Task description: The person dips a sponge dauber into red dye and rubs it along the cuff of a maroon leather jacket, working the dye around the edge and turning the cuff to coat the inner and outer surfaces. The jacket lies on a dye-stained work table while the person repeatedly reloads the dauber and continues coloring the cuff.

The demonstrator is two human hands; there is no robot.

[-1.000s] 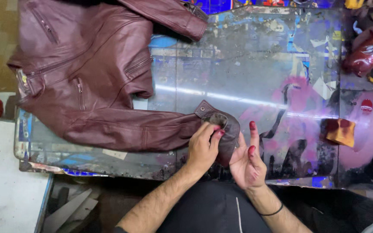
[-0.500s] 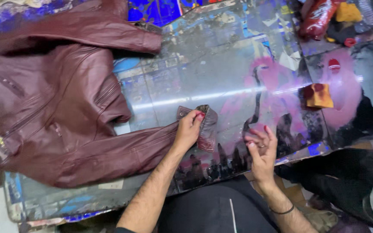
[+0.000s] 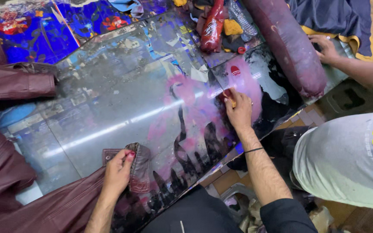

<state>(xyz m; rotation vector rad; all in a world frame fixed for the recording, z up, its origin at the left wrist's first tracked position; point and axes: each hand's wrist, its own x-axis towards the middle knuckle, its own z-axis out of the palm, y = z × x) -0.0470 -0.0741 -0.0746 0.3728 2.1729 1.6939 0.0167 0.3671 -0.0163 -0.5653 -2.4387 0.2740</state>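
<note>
On the stained glass-topped table [image 3: 109, 116], the left hand [image 3: 118, 172] pins the jacket [image 3: 5, 172] cuff [image 3: 140, 166] while the right hand [image 3: 239, 111] closes on a small sponge [image 3: 229, 96].

Left fingers curl over the cuff, pressing it flat at the near edge; the maroon jacket spreads off to the left, one sleeve running to that cuff. It looks like soft, limp leather with some weight and a smooth, probably slick face, best gripped at the cuff hem or a seam. Right fingers pinch the sponge on a pink smear. At the far edge lie a red glossy pouch [image 3: 212, 23] and a yellow scrap [image 3: 231, 26]. Another person's hand [image 3: 324, 47] rests on a maroon roll [image 3: 292, 45].
</note>
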